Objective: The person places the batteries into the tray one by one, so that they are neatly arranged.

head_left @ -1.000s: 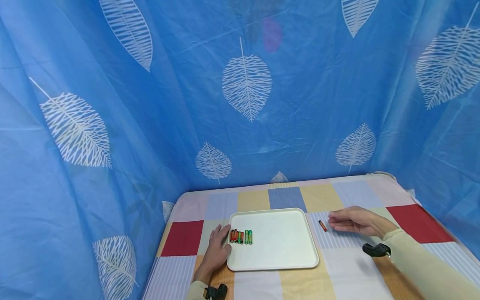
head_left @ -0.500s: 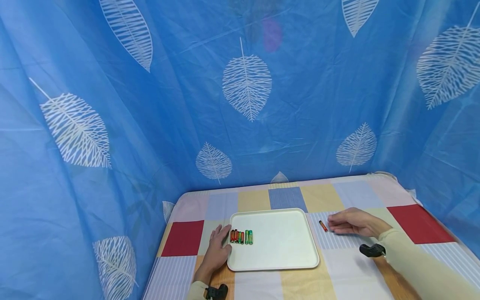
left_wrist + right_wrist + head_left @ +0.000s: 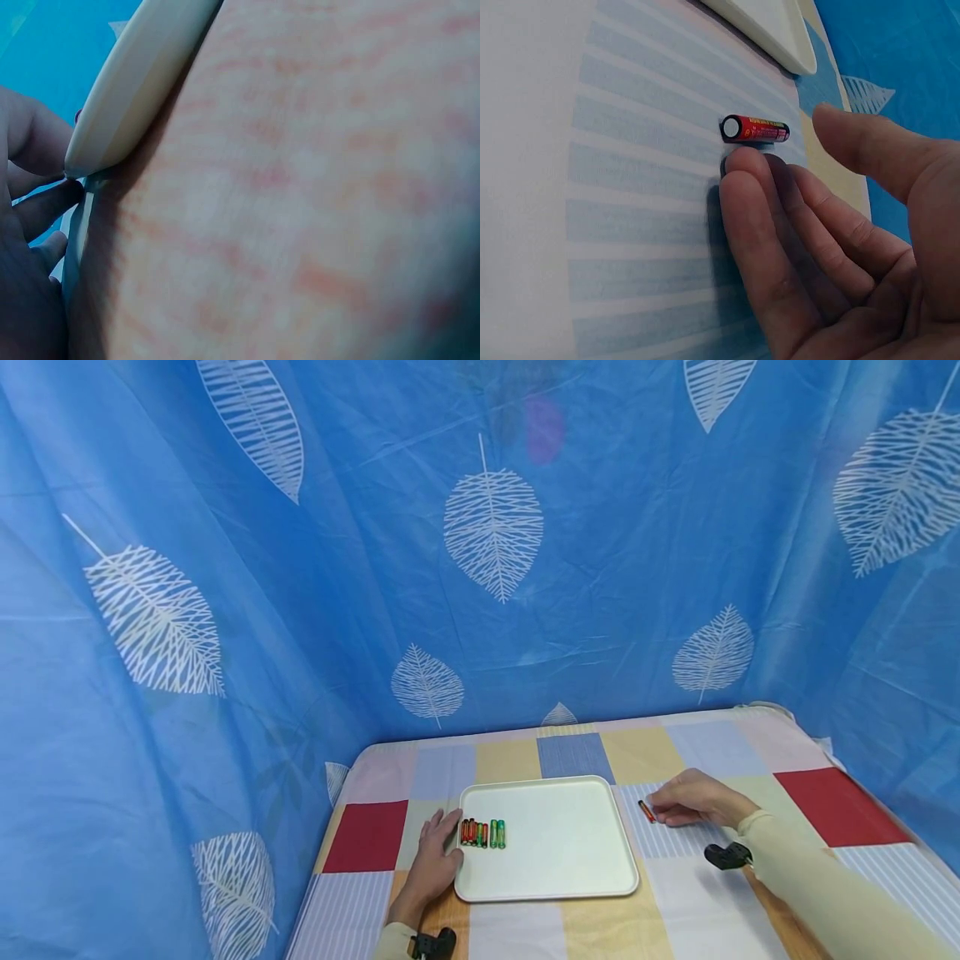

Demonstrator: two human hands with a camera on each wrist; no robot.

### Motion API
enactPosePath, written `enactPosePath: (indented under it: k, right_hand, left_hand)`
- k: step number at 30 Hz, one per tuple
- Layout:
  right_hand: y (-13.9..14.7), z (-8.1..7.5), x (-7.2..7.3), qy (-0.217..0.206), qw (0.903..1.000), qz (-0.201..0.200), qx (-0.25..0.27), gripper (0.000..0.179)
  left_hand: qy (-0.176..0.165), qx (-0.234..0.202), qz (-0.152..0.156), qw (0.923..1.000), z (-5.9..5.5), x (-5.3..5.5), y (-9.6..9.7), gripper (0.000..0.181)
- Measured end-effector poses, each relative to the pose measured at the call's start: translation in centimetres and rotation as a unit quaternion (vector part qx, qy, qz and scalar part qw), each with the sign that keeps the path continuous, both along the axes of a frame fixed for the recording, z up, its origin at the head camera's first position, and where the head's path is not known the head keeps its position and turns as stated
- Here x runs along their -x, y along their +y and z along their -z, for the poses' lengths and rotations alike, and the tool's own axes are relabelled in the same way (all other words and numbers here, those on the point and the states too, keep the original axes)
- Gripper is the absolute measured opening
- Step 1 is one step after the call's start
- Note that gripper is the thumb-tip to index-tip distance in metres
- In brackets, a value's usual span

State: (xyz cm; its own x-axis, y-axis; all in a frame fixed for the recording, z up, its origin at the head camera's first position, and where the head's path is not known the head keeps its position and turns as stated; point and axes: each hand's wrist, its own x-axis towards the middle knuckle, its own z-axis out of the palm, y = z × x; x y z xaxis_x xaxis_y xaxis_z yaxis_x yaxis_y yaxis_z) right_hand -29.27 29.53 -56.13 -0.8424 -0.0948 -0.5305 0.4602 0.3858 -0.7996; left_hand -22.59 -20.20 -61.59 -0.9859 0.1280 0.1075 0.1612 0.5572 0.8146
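Observation:
In the head view, a lone red battery (image 3: 646, 812) with dark ends lies on the striped cloth patch right of the white tray (image 3: 555, 885). My right hand (image 3: 693, 799) is just right of this battery. In the right wrist view the fingers (image 3: 750, 217) are bent gently beside the battery (image 3: 756, 129), and the thumb stands apart from them; nothing is between them. My left hand (image 3: 435, 860) rests against the tray's left rim. The left wrist view shows its fingers (image 3: 45, 210) touching the tray's edge (image 3: 124, 112). Several red and green batteries (image 3: 480, 834) stand side by side in the tray's left part.
A patchwork tablecloth (image 3: 517, 935) covers the table. Blue curtains (image 3: 337, 635) with white leaf prints hang behind and at both sides. Black devices are strapped at the left wrist (image 3: 433, 943) and the right wrist (image 3: 727, 857).
My right hand has moved slightly left, closer to the lone battery, and its fingers and thumb look lower. The left hand, the tray and the batteries have stayed in place.

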Motion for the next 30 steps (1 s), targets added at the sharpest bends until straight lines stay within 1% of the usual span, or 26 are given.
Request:
enactPosePath:
  k: [3,9,12,17,22,25,30]
  right_hand:
    - [-0.4,-0.1,0.1,0.019,0.9991,-0.012,-0.035,0.026]
    - [-1.2,-0.4,-0.1,0.061,0.9946,-0.040,-0.074,0.019]
    - [-1.6,-0.5,-0.3,0.088,0.9897,-0.056,-0.098,0.017]
    - [-2.5,-0.4,-0.4,0.114,0.9809,-0.071,-0.140,0.017]
    - [-3.2,-0.1,-0.3,0.141,0.9668,-0.081,-0.197,0.021]
    - [-3.5,-0.1,-0.2,0.146,0.9633,-0.081,-0.210,0.022]
    - [-3.4,-0.1,-0.2,0.152,0.9621,-0.078,-0.213,0.021]
  left_hand:
    - [0.000,0.000,0.000,1.0000,-0.1,0.0,0.0,0.069]
    - [0.000,0.001,-0.001,1.0000,-0.2,-0.1,0.0,0.070]
    - [0.000,0.003,-0.004,1.0000,-0.2,0.0,0.0,0.070]
    - [-0.003,0.000,-0.004,1.0000,0.0,-0.1,0.0,0.070]
    - [-0.005,-0.006,-0.001,1.0000,0.1,-0.2,0.0,0.069]
    - [-0.003,-0.005,-0.002,1.0000,0.1,-0.1,0.0,0.069]
    - [-0.003,0.001,-0.006,1.0000,0.0,-0.1,0.1,0.069]
